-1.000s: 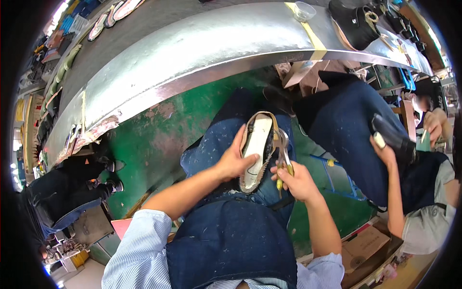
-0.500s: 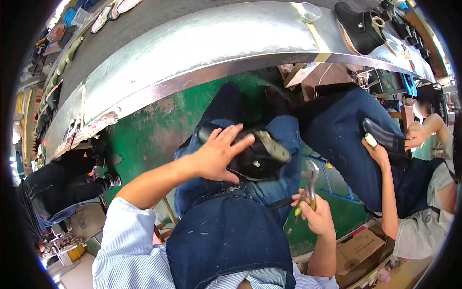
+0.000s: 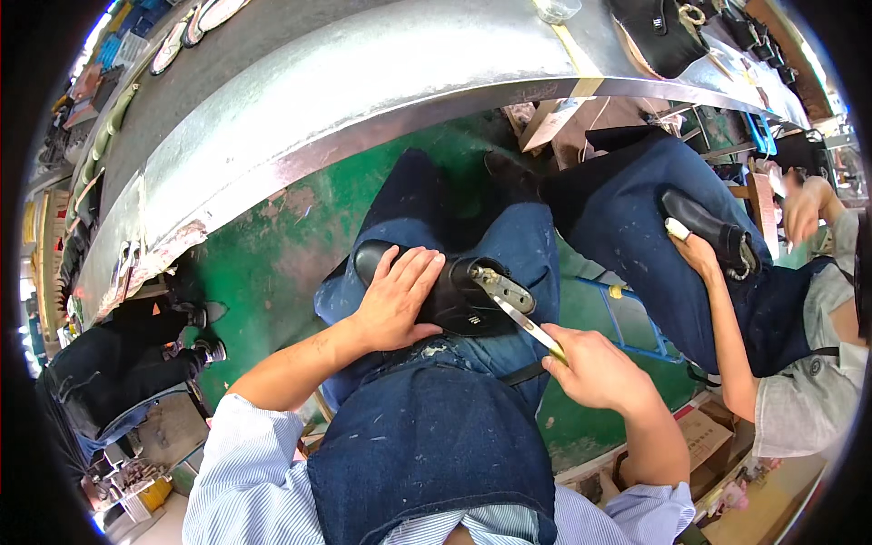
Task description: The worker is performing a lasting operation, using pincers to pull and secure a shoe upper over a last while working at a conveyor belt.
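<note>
A black boot (image 3: 465,302) lies across my lap, its toe to the left and its opening to the right. A pale, worn shoe last (image 3: 516,292) shows inside the opening. My left hand (image 3: 398,295) grips the boot's front part, fingers over the top and thumb on the near side. In my right hand (image 3: 604,371) are metal pincers (image 3: 536,331) with yellowish handles. Their jaws reach the boot's opening at the last; whether they pinch anything there is too small to tell.
A metal-topped bench (image 3: 363,86) curves across the front, carrying another black boot (image 3: 661,41) and a clear plastic cup (image 3: 557,9). At right a co-worker holds a dark boot (image 3: 704,227) on the lap. A blue metal frame (image 3: 627,318) stands between us. Another person's legs (image 3: 136,354) are at left.
My right hand has raised the pincers up and left from beside my lap to the boot's opening. My left fingers have drawn together on the boot. The co-worker's far hand has left their boot.
</note>
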`<action>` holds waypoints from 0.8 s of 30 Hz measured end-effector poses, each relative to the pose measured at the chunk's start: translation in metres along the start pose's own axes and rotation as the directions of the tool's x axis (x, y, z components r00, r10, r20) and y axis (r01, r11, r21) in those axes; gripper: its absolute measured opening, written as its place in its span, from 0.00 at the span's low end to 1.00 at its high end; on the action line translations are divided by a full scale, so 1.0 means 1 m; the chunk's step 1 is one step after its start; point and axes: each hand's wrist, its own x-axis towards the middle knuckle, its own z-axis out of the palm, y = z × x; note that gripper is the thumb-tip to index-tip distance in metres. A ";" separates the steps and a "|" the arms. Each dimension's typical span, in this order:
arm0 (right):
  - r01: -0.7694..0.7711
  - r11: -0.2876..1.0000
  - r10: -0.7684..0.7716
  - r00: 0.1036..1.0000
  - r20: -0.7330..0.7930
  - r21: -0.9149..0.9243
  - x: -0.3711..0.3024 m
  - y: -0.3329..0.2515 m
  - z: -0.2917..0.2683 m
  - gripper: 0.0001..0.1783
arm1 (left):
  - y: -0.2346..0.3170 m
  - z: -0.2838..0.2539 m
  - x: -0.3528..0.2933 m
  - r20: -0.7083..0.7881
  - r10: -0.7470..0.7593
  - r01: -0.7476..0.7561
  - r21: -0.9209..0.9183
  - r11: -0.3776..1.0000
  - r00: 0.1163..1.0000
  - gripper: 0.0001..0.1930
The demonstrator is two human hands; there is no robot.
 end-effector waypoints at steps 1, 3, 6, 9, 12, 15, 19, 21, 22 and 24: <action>0.001 1.000 -0.001 1.000 0.002 -0.001 0.007 -0.006 -0.008 0.19 | 0.000 0.000 -0.002 -0.001 -0.003 0.003 0.000 1.000 1.000 0.56; -0.136 0.989 0.117 0.954 0.275 0.052 0.018 -0.015 -0.021 0.15 | -0.001 0.001 -0.005 -0.031 -0.013 0.012 -0.041 0.999 0.999 0.54; -0.234 0.966 0.172 0.901 0.398 0.114 0.029 -0.013 -0.028 0.13 | 0.000 0.003 -0.007 -0.051 -0.007 0.005 -0.051 0.999 0.999 0.53; -0.348 0.928 0.232 0.820 0.524 0.134 0.037 -0.022 -0.040 0.13 | 0.000 0.004 -0.008 -0.062 0.016 -0.021 -0.066 0.998 0.998 0.52; -0.417 0.908 0.297 0.709 0.640 0.040 0.050 -0.039 -0.055 0.14 | 0.002 -0.008 0.003 -0.067 0.018 -0.026 -0.124 0.992 0.998 0.45; -0.379 0.923 0.311 0.629 0.712 -0.068 0.055 -0.062 -0.057 0.15 | -0.002 -0.014 0.030 -0.028 0.113 -0.116 -0.284 0.952 0.993 0.40; -0.195 0.957 0.283 0.794 0.538 -0.214 0.022 -0.072 -0.069 0.16 | -0.016 -0.004 0.042 0.098 0.093 -0.049 -0.382 0.923 0.991 0.33; -0.277 0.938 0.345 0.811 0.473 -0.209 -0.035 -0.067 -0.119 0.14 | -0.024 -0.005 0.041 0.011 0.043 -0.035 -0.393 0.919 0.999 0.33; -0.348 0.929 0.370 0.890 0.266 -0.127 -0.066 -0.053 -0.129 0.13 | -0.026 -0.006 0.040 0.003 0.041 -0.037 -0.370 0.928 0.999 0.33; -0.442 0.887 0.458 0.877 0.142 -0.133 -0.066 -0.061 -0.126 0.12 | -0.026 -0.004 0.044 -0.003 0.066 -0.063 -0.344 0.937 0.998 0.33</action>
